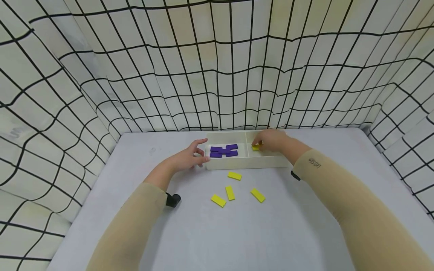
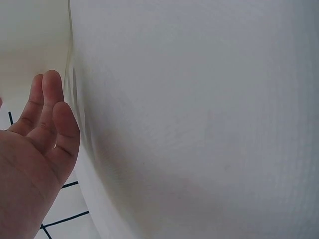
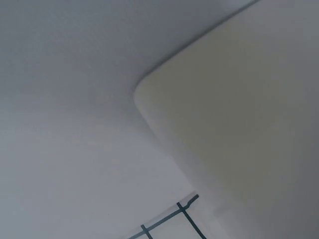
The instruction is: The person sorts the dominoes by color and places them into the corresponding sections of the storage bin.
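A white two-compartment box [image 1: 247, 163] stands at the far side of the table. My left hand [image 1: 188, 157] is at its left end, fingers spread and thumb at the front corner. In the left wrist view, the fingers [image 2: 65, 124] are loosely bent with nothing in them. Reaching into the right compartment, my right hand [image 1: 272, 141] pinches a small yellow block, largely hidden by the fingers. Another yellow block [image 1: 255, 148] shows under the fingertips. Several purple blocks [image 1: 232, 153] lie in the left compartment. The right wrist view shows the box wall [image 3: 224, 109] but no hand.
Several flat yellow blocks, among them one yellow block [image 1: 234, 175] nearest the box, lie scattered on the white table [image 1: 217, 237] in front. Behind and at both sides rise white walls with a black grid [image 1: 203, 75].
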